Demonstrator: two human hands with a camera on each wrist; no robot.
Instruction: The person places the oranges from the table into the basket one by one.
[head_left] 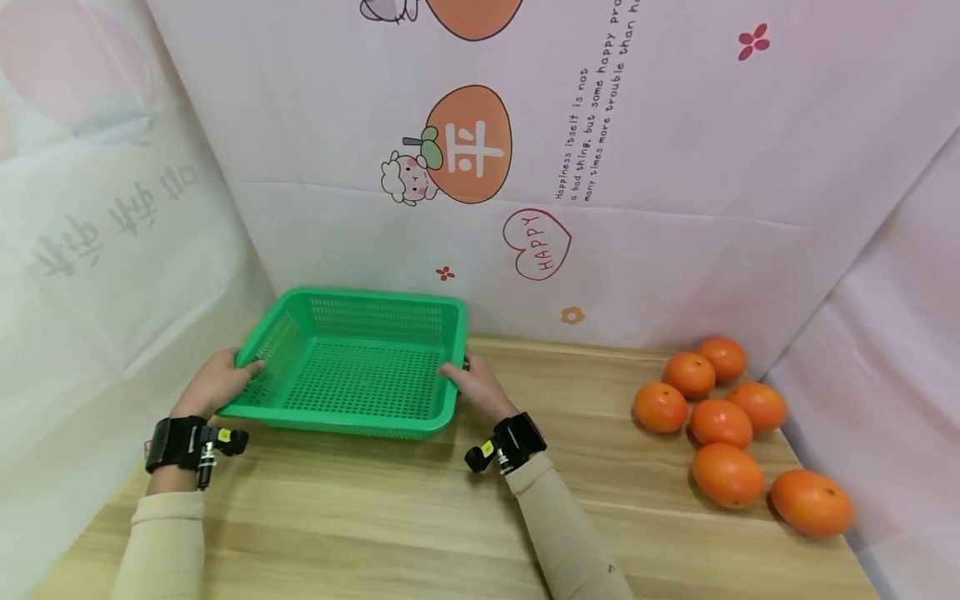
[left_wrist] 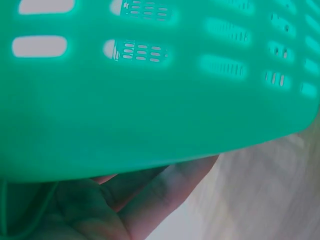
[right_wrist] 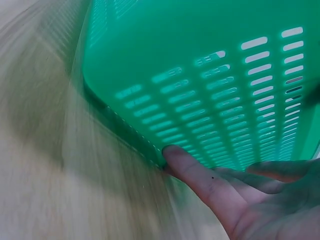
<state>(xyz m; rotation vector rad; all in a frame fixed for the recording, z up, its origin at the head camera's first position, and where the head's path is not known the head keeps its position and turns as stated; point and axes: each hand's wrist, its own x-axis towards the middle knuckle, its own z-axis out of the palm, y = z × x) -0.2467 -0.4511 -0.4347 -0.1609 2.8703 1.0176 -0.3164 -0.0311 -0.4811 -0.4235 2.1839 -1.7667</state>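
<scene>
Main worry is tipping. Left hand and right hand are both grasping the green basket, one at each short end, so one grip slackening or an uneven pull could be dropping a corner. Slotted walls are looking thin; a hard squeeze might be flexing them out of the fingers. The basket's far side is sitting close to the hanging cloth at the table's far edge; a shove that way could be rucking it. A wide swing to the right could be knocking the orange fruit; the nearest piece is resting close to the table's right edge and might be rolling.

Position: basket is lying between the two hands, toward the table's far left corner. Thumbs are lapping over the rim; the wrist views are showing fingers outside the basket. Cannot tell whether its bottom is touching the table. Fruit is clustering well apart from the right hand, toward the far right corner.
</scene>
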